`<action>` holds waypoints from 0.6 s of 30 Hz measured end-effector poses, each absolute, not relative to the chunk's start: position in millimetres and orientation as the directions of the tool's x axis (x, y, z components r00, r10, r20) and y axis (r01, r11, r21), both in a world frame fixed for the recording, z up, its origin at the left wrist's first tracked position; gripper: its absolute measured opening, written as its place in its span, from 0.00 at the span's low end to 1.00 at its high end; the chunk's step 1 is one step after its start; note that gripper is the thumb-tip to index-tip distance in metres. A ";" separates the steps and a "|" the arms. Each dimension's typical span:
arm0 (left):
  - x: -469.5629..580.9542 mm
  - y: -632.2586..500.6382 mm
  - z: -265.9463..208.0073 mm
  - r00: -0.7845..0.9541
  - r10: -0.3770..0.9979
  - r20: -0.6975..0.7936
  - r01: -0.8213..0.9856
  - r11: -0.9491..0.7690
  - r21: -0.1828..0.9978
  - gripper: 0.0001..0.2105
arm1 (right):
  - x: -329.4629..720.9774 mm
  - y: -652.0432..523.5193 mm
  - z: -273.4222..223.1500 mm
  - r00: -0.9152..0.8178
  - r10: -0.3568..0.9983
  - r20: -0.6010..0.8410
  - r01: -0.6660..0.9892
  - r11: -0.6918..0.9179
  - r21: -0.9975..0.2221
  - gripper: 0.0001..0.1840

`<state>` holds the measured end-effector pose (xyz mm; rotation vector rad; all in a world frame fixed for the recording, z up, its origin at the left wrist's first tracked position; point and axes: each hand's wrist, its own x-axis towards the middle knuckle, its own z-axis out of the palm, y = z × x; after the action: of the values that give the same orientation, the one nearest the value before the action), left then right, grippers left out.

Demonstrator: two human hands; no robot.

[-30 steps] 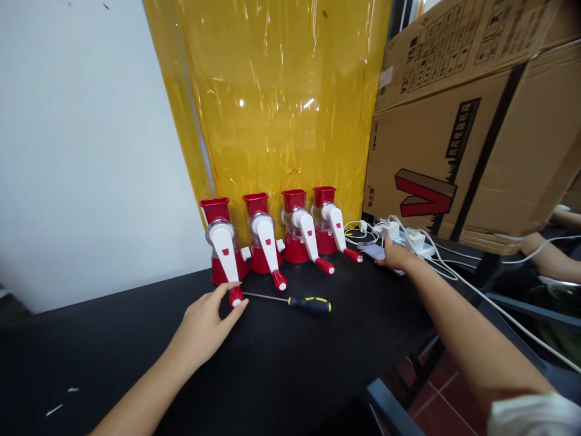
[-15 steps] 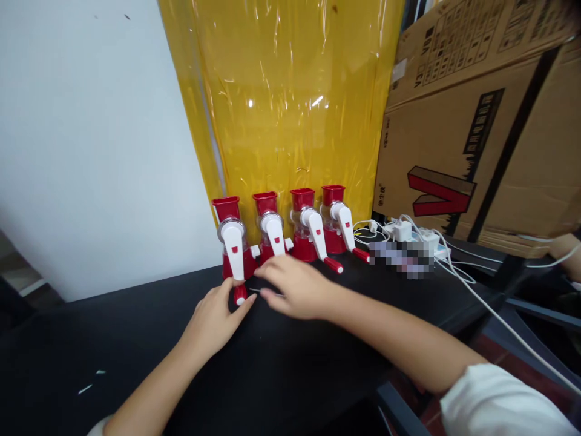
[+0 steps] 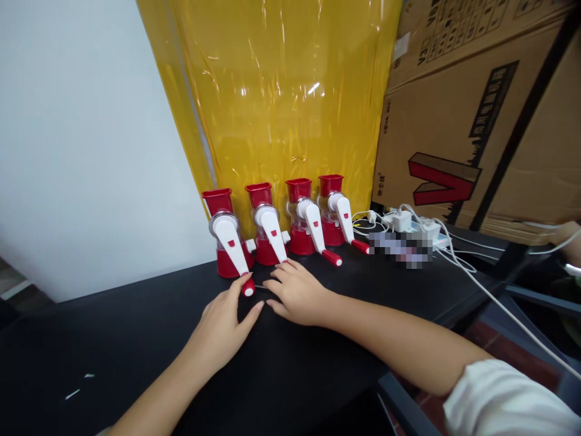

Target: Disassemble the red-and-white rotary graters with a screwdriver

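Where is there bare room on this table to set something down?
Bare patches of the black table: between the left arm and two pale scraps; between that arm and the right arm; and beyond the right arm, short of the pixelated item. It's crowded around the four crank grinders and by the white plugs beside the cardboard box.

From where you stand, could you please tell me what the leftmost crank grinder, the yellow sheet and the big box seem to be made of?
Leftmost crank grinder: probably hard plastic, judging by its smooth, moulded red and white parts with a slight sheen.
Yellow sheet: likely flexible plastic, glossy, with wrinkles catching highlights.
Big box: apparently cardboard, matt brown, printed and creased.
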<state>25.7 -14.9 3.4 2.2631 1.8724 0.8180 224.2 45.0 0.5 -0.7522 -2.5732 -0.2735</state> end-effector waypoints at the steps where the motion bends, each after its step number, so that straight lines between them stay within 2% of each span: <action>1: 25.9 -15.3 3.7 0.111 0.933 0.342 0.882 -0.251 0.400 0.28 | 224.2 44.4 1.1 -0.739 0.477 0.476 0.557 0.830 0.033 0.19; 5: 26.4 -16.1 4.8 0.114 0.938 0.329 0.878 -0.250 0.407 0.29 | 223.1 42.3 3.2 -0.651 0.560 0.512 0.581 0.802 -0.139 0.18; 10: 27.1 -18.3 6.0 0.110 0.941 0.320 0.883 -0.240 0.403 0.29 | 223.0 51.2 -0.4 -0.529 0.689 0.496 0.606 0.716 -0.348 0.32; 14: 26.7 -19.1 6.7 0.114 0.940 0.321 0.884 -0.244 0.398 0.29 | 221.7 59.0 -6.1 -0.458 0.746 0.484 0.614 0.659 -0.434 0.36; 18: 26.7 -18.5 6.7 0.124 0.938 0.322 0.881 -0.253 0.399 0.30 | 219.8 59.2 -6.2 -0.393 0.773 0.498 0.633 0.621 -0.463 0.37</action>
<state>26.7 -18.5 6.7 2.2701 1.8475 0.7902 219.8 59.2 -6.2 -1.0978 -2.1449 0.2568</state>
